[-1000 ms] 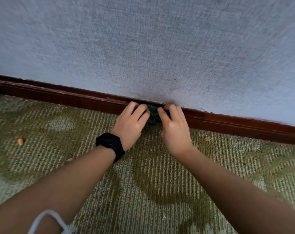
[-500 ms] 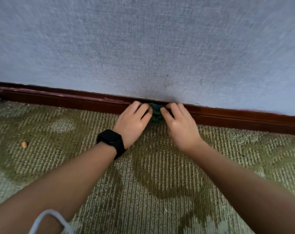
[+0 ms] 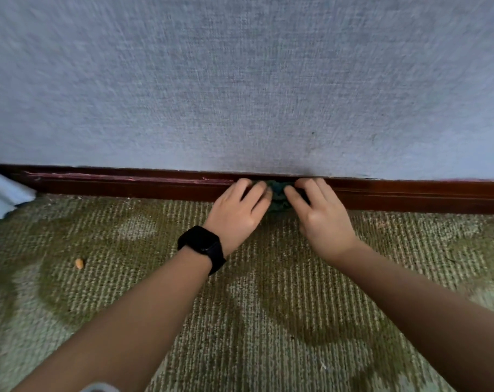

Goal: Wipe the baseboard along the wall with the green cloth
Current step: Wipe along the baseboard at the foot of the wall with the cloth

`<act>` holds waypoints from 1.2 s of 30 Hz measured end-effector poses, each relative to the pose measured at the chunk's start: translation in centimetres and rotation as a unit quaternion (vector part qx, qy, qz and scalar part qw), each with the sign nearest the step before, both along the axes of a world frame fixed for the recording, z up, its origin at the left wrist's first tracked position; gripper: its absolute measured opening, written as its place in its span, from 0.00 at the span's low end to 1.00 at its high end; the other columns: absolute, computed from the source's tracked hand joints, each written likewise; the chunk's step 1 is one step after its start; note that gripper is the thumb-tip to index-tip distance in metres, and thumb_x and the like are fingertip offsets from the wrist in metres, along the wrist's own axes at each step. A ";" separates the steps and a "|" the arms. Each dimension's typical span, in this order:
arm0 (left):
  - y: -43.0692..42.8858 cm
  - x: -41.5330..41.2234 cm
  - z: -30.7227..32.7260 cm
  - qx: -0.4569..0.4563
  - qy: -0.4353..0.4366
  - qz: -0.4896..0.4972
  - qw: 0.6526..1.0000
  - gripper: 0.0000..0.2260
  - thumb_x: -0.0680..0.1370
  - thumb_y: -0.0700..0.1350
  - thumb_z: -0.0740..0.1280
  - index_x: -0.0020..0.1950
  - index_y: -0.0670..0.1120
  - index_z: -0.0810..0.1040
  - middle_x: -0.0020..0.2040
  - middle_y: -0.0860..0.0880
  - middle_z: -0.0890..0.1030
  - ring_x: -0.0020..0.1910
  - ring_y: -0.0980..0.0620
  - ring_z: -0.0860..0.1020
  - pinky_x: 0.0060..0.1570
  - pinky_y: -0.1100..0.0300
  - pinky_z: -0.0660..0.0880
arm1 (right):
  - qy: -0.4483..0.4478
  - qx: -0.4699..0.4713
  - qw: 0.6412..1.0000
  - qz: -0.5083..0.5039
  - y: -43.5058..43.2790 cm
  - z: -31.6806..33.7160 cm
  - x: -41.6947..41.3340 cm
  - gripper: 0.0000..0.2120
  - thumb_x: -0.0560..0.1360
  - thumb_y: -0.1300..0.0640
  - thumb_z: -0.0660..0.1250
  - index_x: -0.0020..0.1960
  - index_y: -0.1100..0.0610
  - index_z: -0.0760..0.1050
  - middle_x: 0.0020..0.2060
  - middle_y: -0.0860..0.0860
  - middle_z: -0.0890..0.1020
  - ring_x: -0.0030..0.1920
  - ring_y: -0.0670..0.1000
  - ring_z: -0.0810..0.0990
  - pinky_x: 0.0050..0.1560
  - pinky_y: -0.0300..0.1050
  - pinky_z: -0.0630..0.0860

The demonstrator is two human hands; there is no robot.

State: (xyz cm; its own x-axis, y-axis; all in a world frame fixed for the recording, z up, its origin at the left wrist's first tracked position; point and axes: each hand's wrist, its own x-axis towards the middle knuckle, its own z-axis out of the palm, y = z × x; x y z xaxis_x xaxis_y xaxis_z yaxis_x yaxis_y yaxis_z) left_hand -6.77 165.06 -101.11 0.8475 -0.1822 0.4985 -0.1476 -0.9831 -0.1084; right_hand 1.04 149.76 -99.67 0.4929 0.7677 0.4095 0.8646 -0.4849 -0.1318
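Both hands are down at the foot of the wall, right where the dark red-brown baseboard (image 3: 127, 185) meets the carpet (image 3: 268, 306). The left hand (image 3: 237, 212) comes in from the lower left, fingers curled and pressed onto the green cloth (image 3: 278, 193); a black watch (image 3: 203, 246) sits on that wrist. The right hand (image 3: 319, 215) mirrors it from the other side, fingers bent over the cloth too, so the two hands sit close together with only a small bunch of green showing between them. The cloth is wadded up against the face of the baseboard, low down, touching the carpet edge. Most of it is hidden under the fingers. Above, the pale grey textured wall (image 3: 240, 80) fills the upper half of the view. The carpet is a worn green pattern with ribbed weave. Off to the left on it lies a small orange crumb (image 3: 79, 263), well apart from the hands. At the far left edge, a pale blue-white object (image 3: 2, 193) pokes in beside the baseboard; what it is cannot be told.
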 end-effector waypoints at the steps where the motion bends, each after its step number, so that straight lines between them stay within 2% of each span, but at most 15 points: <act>1: 0.4 -0.3 -0.1 0.003 0.004 0.006 1.000 0.13 0.74 0.33 0.59 0.50 0.34 0.81 0.48 0.38 0.83 0.47 0.43 0.68 0.43 0.54 0.78 | 0.003 0.003 1.000 0.003 0.5 -0.1 -0.2 0.18 0.68 0.68 0.53 0.49 0.72 0.78 0.41 0.66 0.80 0.41 0.63 0.80 0.40 0.50 0.78; 3: 0.6 -0.6 0.0 0.009 0.013 0.016 1.000 0.13 0.74 0.32 0.58 0.50 0.33 0.81 0.48 0.38 0.82 0.47 0.43 0.69 0.43 0.53 0.79 | 0.008 0.004 1.000 0.013 0.7 -0.2 -0.2 0.19 0.68 0.68 0.52 0.50 0.72 0.78 0.42 0.66 0.80 0.41 0.63 0.80 0.40 0.49 0.77; 5: 0.1 -0.5 0.2 0.004 0.015 0.021 1.000 0.14 0.73 0.32 0.57 0.48 0.33 0.82 0.46 0.38 0.83 0.46 0.41 0.74 0.42 0.53 0.79 | -0.003 -0.003 0.999 0.038 0.3 -0.1 0.2 0.19 0.68 0.69 0.53 0.51 0.71 0.78 0.42 0.66 0.80 0.42 0.63 0.81 0.41 0.49 0.78; 7: -0.8 -0.2 0.5 -0.012 0.012 0.029 0.999 0.14 0.73 0.32 0.56 0.45 0.34 0.82 0.44 0.38 0.83 0.41 0.41 0.80 0.40 0.54 0.79 | -0.015 -0.026 0.998 0.062 -0.2 0.2 0.8 0.19 0.67 0.69 0.54 0.51 0.71 0.78 0.43 0.66 0.81 0.43 0.63 0.81 0.42 0.50 0.78; 9: -1.8 0.4 0.6 -0.031 0.005 0.031 0.999 0.13 0.72 0.32 0.57 0.42 0.34 0.82 0.42 0.38 0.83 0.38 0.41 0.81 0.38 0.54 0.78 | -0.018 -0.042 0.997 0.056 -1.0 0.6 1.1 0.19 0.66 0.69 0.54 0.51 0.71 0.78 0.42 0.66 0.81 0.42 0.62 0.81 0.42 0.50 0.79; 11: -3.1 1.1 0.4 -0.043 -0.002 0.020 0.999 0.12 0.72 0.33 0.59 0.42 0.35 0.82 0.42 0.39 0.83 0.38 0.42 0.81 0.37 0.56 0.77 | -0.016 -0.053 0.998 0.031 -2.3 0.9 1.4 0.17 0.62 0.74 0.63 0.50 0.73 0.78 0.42 0.67 0.80 0.42 0.64 0.81 0.42 0.53 0.79; 14: -4.4 2.1 -0.2 -0.055 -0.016 -0.007 0.998 0.09 0.73 0.34 0.62 0.43 0.37 0.83 0.43 0.41 0.83 0.39 0.43 0.81 0.37 0.56 0.76 | -0.018 -0.092 0.995 0.014 -4.2 1.3 2.1 0.26 0.51 0.78 0.73 0.50 0.74 0.77 0.42 0.69 0.80 0.42 0.66 0.80 0.42 0.57 0.78; 16: -4.4 2.3 -0.4 -0.057 -0.027 -0.018 0.998 0.10 0.74 0.34 0.62 0.43 0.38 0.83 0.43 0.42 0.83 0.39 0.44 0.81 0.38 0.56 0.76 | -0.024 -0.096 0.995 0.013 -4.4 1.3 2.3 0.23 0.54 0.78 0.71 0.50 0.75 0.77 0.42 0.70 0.79 0.41 0.67 0.80 0.41 0.59 0.79; 18: -3.2 2.0 -0.3 -0.033 -0.026 -0.034 0.999 0.11 0.74 0.35 0.61 0.45 0.39 0.83 0.45 0.43 0.84 0.40 0.44 0.81 0.39 0.56 0.76 | -0.029 -0.080 0.996 0.016 -3.8 1.0 2.1 0.16 0.63 0.74 0.63 0.50 0.76 0.77 0.42 0.70 0.79 0.41 0.68 0.79 0.41 0.60 0.79; 19: -2.4 1.8 -0.2 -0.016 -0.023 -0.045 0.999 0.11 0.74 0.35 0.61 0.46 0.39 0.84 0.45 0.43 0.84 0.41 0.44 0.81 0.40 0.57 0.76 | -0.030 -0.070 0.997 0.020 -3.4 0.8 2.0 0.15 0.65 0.73 0.60 0.50 0.75 0.77 0.42 0.70 0.79 0.42 0.68 0.79 0.41 0.60 0.79; 22: 0.3 0.8 0.1 0.017 -0.013 -0.049 0.999 0.12 0.74 0.35 0.60 0.46 0.40 0.84 0.46 0.43 0.84 0.44 0.44 0.78 0.41 0.58 0.77 | -0.021 -0.038 0.998 0.035 -1.2 0.5 0.9 0.16 0.63 0.75 0.64 0.50 0.75 0.77 0.42 0.68 0.79 0.42 0.66 0.78 0.41 0.57 0.78; 25: 3.9 -1.5 -0.1 0.036 -0.008 -0.018 0.999 0.12 0.73 0.35 0.60 0.47 0.38 0.83 0.46 0.42 0.84 0.47 0.45 0.70 0.40 0.57 0.77 | -0.013 -0.011 0.998 0.064 3.0 0.3 -0.7 0.18 0.67 0.68 0.55 0.50 0.73 0.78 0.41 0.66 0.80 0.41 0.63 0.79 0.40 0.52 0.78; 29: 7.5 -3.9 0.1 0.071 0.003 0.018 0.997 0.13 0.73 0.34 0.59 0.49 0.35 0.82 0.47 0.39 0.83 0.47 0.42 0.68 0.40 0.54 0.78 | 0.000 -0.006 0.997 0.077 7.1 0.2 -2.7 0.19 0.68 0.67 0.52 0.50 0.72 0.78 0.41 0.65 0.81 0.41 0.62 0.80 0.41 0.49 0.78; 33: 6.2 -3.7 0.3 0.017 0.005 0.052 0.998 0.13 0.73 0.34 0.58 0.48 0.34 0.82 0.46 0.37 0.82 0.46 0.42 0.69 0.39 0.53 0.77 | -0.012 -0.039 0.996 0.082 6.3 1.0 -2.3 0.21 0.67 0.66 0.51 0.51 0.71 0.78 0.42 0.65 0.81 0.41 0.62 0.80 0.43 0.50 0.78; 36: 4.0 -2.6 0.4 -0.013 0.012 0.065 0.998 0.15 0.71 0.35 0.57 0.48 0.34 0.82 0.45 0.38 0.83 0.43 0.41 0.77 0.38 0.55 0.77 | -0.009 -0.078 0.996 0.048 4.7 1.6 -1.9 0.19 0.65 0.69 0.57 0.52 0.73 0.77 0.43 0.66 0.80 0.42 0.64 0.80 0.45 0.54 0.78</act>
